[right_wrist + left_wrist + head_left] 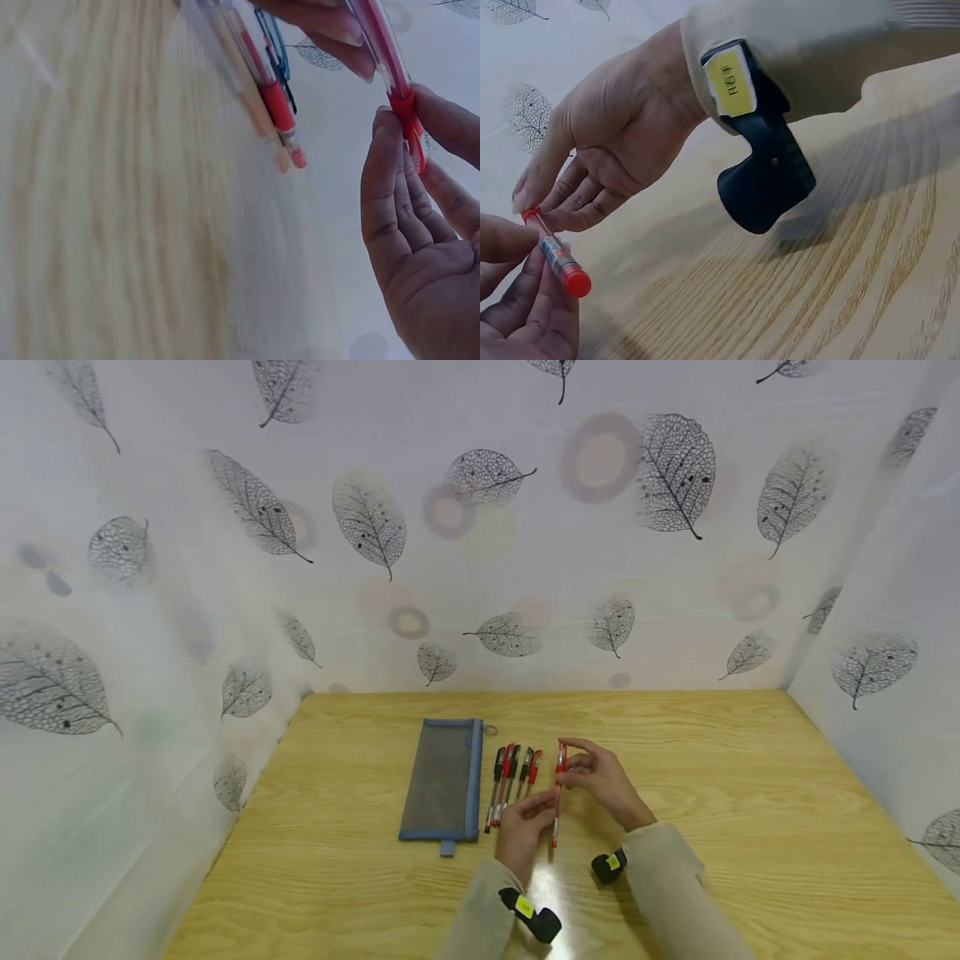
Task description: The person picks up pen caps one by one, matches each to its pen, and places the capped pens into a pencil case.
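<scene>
A red gel pen point(556, 832) with a clear barrel is held between both hands over the table. My left hand point(521, 837) pinches its barrel between thumb and fingers, with the red end sticking out toward the camera in the left wrist view point(577, 283). At the other end, my right hand point(611, 787) grips the red cap point(405, 112) between thumb and fingertips. Just left of the hands lie several capped pens point(513, 764), red and black, side by side on the table. Part of that row is hidden by the left hand.
A grey mesh pencil pouch point(440, 781) with blue edging lies flat left of the pens, its zip side toward them. The wooden table point(337, 893) meets leaf-patterned sheeting point(525, 568) at the back and sides. Each wrist wears a black camera strap point(531, 917).
</scene>
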Demonstrator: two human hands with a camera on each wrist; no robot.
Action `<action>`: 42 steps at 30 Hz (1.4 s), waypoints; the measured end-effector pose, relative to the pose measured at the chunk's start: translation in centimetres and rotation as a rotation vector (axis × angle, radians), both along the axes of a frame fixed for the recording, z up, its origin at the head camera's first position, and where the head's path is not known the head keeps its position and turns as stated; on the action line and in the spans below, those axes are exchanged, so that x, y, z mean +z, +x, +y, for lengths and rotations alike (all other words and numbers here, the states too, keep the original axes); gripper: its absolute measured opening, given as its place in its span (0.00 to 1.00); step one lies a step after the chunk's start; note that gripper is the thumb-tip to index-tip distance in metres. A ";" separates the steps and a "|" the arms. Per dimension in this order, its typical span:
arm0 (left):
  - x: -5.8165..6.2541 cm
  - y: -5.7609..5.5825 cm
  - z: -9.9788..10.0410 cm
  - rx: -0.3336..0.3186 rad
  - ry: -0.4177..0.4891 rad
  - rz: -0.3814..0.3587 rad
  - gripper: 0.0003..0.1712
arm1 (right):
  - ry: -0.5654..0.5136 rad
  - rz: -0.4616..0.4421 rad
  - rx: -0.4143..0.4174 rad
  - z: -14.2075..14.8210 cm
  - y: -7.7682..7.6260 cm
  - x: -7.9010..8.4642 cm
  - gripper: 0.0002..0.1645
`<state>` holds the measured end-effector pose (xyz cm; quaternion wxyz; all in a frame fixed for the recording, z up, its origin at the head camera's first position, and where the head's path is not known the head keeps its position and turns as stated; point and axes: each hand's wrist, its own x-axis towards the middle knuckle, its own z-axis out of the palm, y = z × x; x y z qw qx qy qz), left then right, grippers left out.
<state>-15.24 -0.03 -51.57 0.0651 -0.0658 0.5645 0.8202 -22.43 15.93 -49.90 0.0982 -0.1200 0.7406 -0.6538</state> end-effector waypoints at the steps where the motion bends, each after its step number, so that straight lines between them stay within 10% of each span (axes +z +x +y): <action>1: 0.0 0.0 0.0 0.000 -0.013 0.001 0.16 | 0.007 -0.006 0.004 0.0 -0.2 -0.1 0.38; 22: 0.3 0.2 0.3 0.051 -0.122 -0.024 0.21 | 0.274 -0.085 -0.046 -1.1 -3.6 -1.0 0.36; 42: 0.6 0.9 0.0 0.050 -0.240 0.060 0.20 | 0.278 -0.114 -0.029 -2.3 -4.1 -0.9 0.34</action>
